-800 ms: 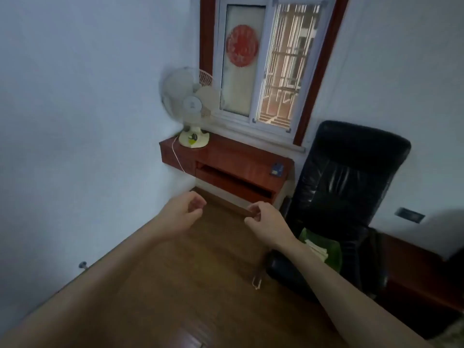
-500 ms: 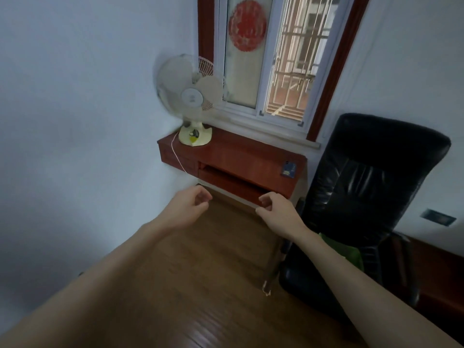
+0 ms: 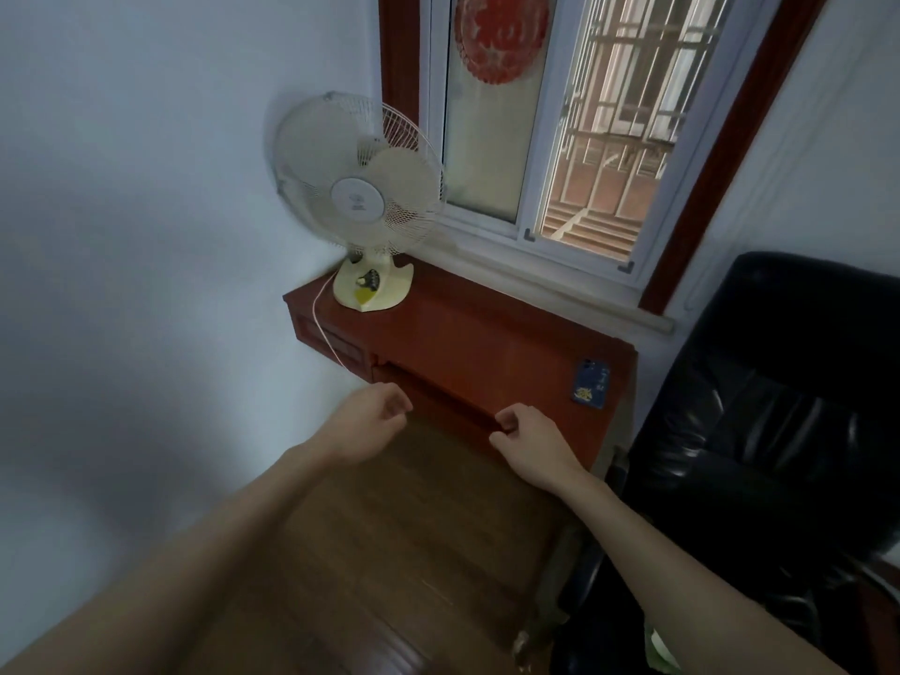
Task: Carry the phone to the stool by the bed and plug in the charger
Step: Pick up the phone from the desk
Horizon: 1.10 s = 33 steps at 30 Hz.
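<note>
both forearms are stretched forward over the wooden floor (image 3: 389, 552). the left hand (image 3: 363, 423) and the right hand (image 3: 531, 438) are held loosely curled and empty, just short of the desk (image 3: 477, 343). the phone (image 3: 590, 383) is seen lying flat near the desk's front right corner, beyond and right of the right hand. a fan (image 3: 360, 202) is stood at the far left corner.

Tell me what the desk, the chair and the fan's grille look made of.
Desk: reddish wood or wood veneer, smooth satin finish, faint sheen on top. Chair: black leather or a faux kind, glossy highlights on creased padding. Fan grille: thin cream wire, probably coated metal, though plastic cannot be ruled out.
</note>
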{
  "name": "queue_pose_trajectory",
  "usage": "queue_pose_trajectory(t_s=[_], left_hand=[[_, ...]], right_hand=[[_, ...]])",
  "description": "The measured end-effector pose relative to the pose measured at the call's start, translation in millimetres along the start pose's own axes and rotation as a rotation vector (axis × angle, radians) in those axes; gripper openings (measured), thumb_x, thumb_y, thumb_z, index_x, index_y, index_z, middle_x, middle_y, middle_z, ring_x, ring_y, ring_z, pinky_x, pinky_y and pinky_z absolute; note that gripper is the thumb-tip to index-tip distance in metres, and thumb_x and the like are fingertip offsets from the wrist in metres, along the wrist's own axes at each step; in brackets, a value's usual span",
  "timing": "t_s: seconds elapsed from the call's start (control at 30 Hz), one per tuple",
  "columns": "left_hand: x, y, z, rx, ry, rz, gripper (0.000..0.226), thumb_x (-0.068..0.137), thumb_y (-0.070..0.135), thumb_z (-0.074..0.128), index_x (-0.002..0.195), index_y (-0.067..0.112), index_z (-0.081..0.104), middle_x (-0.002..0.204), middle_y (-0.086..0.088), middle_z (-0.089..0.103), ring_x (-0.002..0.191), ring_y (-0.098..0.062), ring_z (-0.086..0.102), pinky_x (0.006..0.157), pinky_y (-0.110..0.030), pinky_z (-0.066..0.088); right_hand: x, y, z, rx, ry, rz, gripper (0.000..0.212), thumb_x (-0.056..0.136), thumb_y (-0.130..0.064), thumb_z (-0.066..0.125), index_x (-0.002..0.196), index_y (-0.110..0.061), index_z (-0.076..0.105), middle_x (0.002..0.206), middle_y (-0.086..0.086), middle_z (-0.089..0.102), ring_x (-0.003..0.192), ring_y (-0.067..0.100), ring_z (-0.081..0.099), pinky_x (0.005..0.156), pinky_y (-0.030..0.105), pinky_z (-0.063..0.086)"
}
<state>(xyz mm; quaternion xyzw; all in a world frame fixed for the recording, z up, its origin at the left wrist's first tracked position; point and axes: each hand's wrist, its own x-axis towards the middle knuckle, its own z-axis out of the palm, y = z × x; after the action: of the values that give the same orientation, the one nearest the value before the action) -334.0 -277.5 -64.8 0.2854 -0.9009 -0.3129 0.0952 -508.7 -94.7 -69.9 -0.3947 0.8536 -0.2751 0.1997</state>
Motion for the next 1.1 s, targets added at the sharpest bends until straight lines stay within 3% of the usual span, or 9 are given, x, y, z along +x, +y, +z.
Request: queue_pose_trajectory(t_s=[0.13,0.27,0.6,0.77,0.97,1.1], left_hand=[[58,-7,20,-0.031,-0.066,-0.057,0.014,0.088,0.027,0.052,0.099,0.03,0.06,0.099,0.008,0.062,0.089,-0.004,0.059,0.078,-0.024,0.05],[124,-14,35,-0.054,-0.116,-0.093,0.013,0.09,0.025,0.051,0.099,0.029,0.06,0.098,0.01,0.061,0.087,-0.003,0.058,0.069,-0.017,0.044],[340,-11,99,-0.031,-0.318,0.025,0.014,0.091,0.02,0.053,0.1,0.022,0.063,0.095,0.007,0.062,0.082,-0.004,0.057,0.063,-0.013,0.039],[432,-3,145,0.062,-0.545,0.109,0.018,0.09,0.017,0.051,0.105,0.015,0.063,0.104,0.0,0.062,0.09,-0.012,0.058,0.076,-0.022,0.044],[492,13,198,0.193,-0.651,0.23,0.027,0.089,0.018,0.053,0.115,0.011,0.061,0.12,-0.005,0.06,0.107,-0.019,0.056,0.094,-0.032,0.045],[502,15,233,0.33,-0.782,0.289,0.042,0.09,0.018,0.05,0.131,0.012,0.051,0.148,-0.005,0.039,0.138,-0.021,0.031,0.114,-0.035,0.029]], right_hand=[[59,29,-10,-0.009,-0.037,0.056,0.04,0.091,-0.031,0.059,0.128,-0.015,0.055,0.125,0.003,0.056,0.107,0.014,0.056,0.088,0.025,0.045],[113,62,-16,-0.02,-0.075,0.125,0.04,0.091,-0.032,0.057,0.127,-0.016,0.055,0.125,0.003,0.056,0.109,0.015,0.055,0.096,0.031,0.047],[258,147,-34,0.015,-0.026,0.374,0.043,0.093,-0.034,0.054,0.131,-0.014,0.051,0.131,0.007,0.05,0.109,0.02,0.054,0.093,0.034,0.048],[303,192,-41,-0.042,-0.036,0.634,0.052,0.091,-0.033,0.056,0.135,-0.007,0.045,0.139,0.016,0.042,0.126,0.033,0.044,0.101,0.043,0.044],[329,224,-40,-0.025,0.017,0.863,0.071,0.086,-0.035,0.062,0.142,-0.004,0.031,0.143,0.021,0.031,0.133,0.038,0.031,0.101,0.046,0.04],[350,247,-39,-0.028,0.06,0.93,0.08,0.082,-0.042,0.065,0.141,-0.005,0.026,0.141,0.021,0.033,0.13,0.039,0.033,0.101,0.047,0.041]])
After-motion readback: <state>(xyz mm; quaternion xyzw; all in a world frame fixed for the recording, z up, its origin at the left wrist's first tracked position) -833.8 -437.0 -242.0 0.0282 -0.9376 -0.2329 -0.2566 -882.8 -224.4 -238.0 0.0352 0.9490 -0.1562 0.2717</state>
